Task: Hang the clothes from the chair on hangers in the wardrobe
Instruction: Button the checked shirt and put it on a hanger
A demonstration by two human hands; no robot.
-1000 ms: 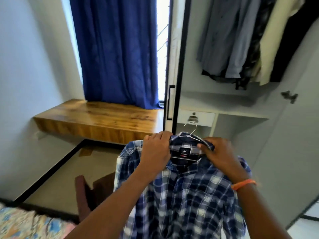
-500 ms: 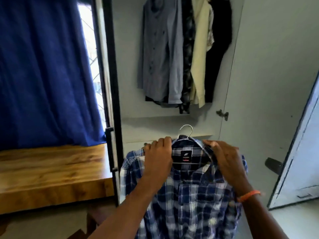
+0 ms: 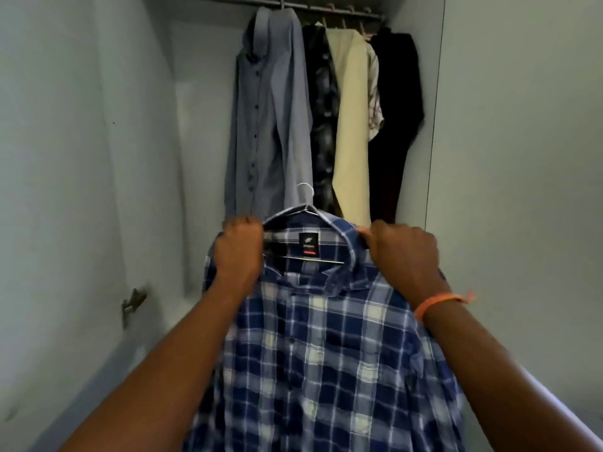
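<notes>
A blue and white checked shirt [image 3: 326, 347] hangs on a thin metal hanger [image 3: 306, 197], held up in front of the open wardrobe. My left hand [image 3: 239, 252] grips the shirt's left shoulder over the hanger arm. My right hand [image 3: 403, 252], with an orange band on its wrist, grips the right shoulder and collar. The hanger's hook stands free above the collar, well below the wardrobe rail [image 3: 326, 9]. The chair is out of view.
On the rail hang a grey-blue shirt [image 3: 270, 119], a dark patterned garment [image 3: 321, 125], a cream garment [image 3: 350, 125] and a black one [image 3: 396, 125]. The rail's left part is bare. A wardrobe door with a metal latch [image 3: 132, 303] stands at the left.
The view has swung right and up from the curtain and wooden ledge to the wardrobe's inside. Both hands have lifted the shirt on its hanger closer to the hanging clothes.
</notes>
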